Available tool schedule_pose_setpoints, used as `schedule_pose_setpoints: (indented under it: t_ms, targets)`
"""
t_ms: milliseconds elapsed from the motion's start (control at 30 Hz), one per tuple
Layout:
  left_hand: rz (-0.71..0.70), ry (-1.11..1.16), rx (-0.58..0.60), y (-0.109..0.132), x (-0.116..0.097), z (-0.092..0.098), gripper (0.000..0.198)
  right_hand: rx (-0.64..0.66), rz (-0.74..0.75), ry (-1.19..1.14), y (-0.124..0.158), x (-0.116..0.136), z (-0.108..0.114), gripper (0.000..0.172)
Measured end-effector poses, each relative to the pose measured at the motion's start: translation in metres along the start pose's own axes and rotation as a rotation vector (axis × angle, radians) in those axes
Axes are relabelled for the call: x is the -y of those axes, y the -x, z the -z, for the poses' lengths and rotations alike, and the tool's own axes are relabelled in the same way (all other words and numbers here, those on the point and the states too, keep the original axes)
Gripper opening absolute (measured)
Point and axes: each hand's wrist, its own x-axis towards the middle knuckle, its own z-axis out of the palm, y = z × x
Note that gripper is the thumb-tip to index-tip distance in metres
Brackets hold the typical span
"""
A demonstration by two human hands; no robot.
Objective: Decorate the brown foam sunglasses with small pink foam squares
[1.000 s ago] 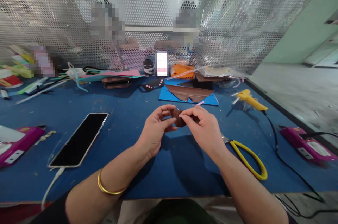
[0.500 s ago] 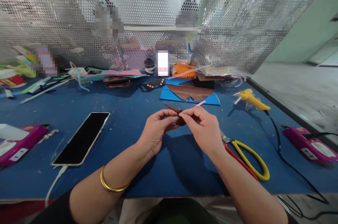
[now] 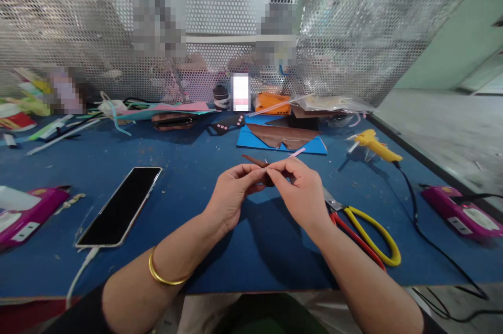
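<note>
My left hand (image 3: 238, 187) pinches a small dark brown piece (image 3: 253, 160), a thin pointed end of which juts out past the fingers. Most of that piece is hidden behind both hands. My right hand (image 3: 301, 187) is closed, thumb and forefinger pressed together against the brown piece; what they pinch is too small to make out. Beyond its knuckles a narrow pink strip (image 3: 297, 152) pokes out, and I cannot tell whether the hand holds it. Red-and-yellow-handled scissors (image 3: 365, 229) lie partly under my right wrist.
Further back are a brown cutout (image 3: 283, 136) on a blue sheet (image 3: 251, 141) and a black mask shape with pink squares (image 3: 226, 125). A yellow glue gun (image 3: 375, 146) stands right, its cord trailing past a purple power strip (image 3: 459, 211). A phone (image 3: 120, 208) lies left.
Both hands stay together at the brown piece with only slight finger shifts. My right hand has moved a little left, showing more of the scissors' pivot.
</note>
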Motion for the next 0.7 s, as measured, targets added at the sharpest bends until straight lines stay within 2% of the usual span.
schedule_pose_setpoints:
  t_ms: [267,500,700]
  targets:
    - [-0.001,0.005,0.023,0.0007,-0.0004,-0.0015,0.023,-0.041,0.059,0.035,0.0027,0.0013,-0.0009,0.010]
    - [0.003,0.032,0.033,0.0006,-0.0002,-0.0022,0.025,-0.060,0.047,0.070,0.0045,0.0011,-0.0031,0.011]
    - [0.051,0.098,0.027,0.0001,0.0005,-0.0018,0.022,-0.062,0.141,0.144,0.0066,0.0000,-0.0042,0.013]
